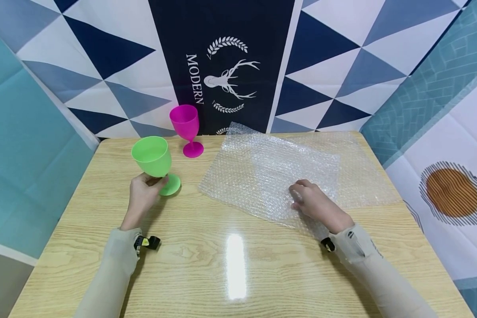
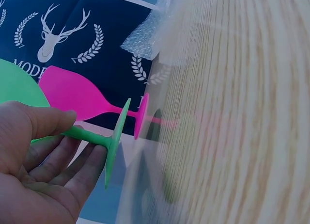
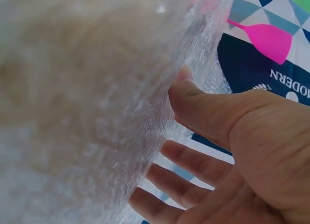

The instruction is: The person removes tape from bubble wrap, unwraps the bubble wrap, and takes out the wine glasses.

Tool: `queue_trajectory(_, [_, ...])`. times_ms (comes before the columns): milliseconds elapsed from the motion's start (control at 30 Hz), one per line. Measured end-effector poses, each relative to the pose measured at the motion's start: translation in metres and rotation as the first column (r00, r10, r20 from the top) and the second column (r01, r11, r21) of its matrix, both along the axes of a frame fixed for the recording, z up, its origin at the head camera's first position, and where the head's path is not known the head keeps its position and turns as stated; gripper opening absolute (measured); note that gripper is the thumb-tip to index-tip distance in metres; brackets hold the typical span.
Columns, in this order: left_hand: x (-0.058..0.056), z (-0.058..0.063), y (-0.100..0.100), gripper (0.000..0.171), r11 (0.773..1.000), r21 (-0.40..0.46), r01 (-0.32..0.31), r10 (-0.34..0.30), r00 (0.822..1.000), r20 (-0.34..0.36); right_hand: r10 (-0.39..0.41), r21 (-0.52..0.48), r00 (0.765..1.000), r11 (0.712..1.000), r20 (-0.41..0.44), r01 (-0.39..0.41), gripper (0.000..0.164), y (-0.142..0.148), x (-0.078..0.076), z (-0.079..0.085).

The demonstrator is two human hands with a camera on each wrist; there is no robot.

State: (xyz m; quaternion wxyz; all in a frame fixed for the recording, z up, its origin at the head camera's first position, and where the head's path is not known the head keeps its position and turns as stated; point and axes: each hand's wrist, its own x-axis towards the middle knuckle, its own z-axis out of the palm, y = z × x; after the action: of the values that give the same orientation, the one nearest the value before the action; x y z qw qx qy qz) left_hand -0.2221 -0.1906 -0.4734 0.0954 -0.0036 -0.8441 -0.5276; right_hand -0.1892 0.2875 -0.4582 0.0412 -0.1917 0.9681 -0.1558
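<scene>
My left hand (image 1: 145,192) pinches the stem of a green goblet (image 1: 153,157) on the left of the table. In the left wrist view the thumb and fingers close round the green stem (image 2: 87,135), and the foot seems slightly off the tabletop. Just behind it a pink goblet (image 1: 186,126) stands upright. My right hand (image 1: 312,201) rests on a sheet of bubble wrap (image 1: 270,163) with fingertips touching it. Seen from the right wrist, the thumb and fingers (image 3: 193,161) are spread apart, with the clear wrap (image 3: 97,112) against their tips.
Another clear sheet (image 1: 365,176) lies under the first, toward the right edge. Wood-grain table (image 1: 191,256) spreads in front of both hands. Patterned cloth (image 1: 222,53) with a deer head hangs behind the table's back edge, and the wrap's far corner reaches up against it.
</scene>
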Motion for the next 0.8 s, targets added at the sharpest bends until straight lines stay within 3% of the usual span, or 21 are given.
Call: queue_trajectory(800, [-0.0069, -0.0031, -0.0028, 0.034, 1.000, -0.009, 0.008, -0.008, 1.000, 0.025, 0.021, -0.003, 1.000, 1.000, -0.015, -0.021, 0.044, 0.0000, 0.0029, -0.0006])
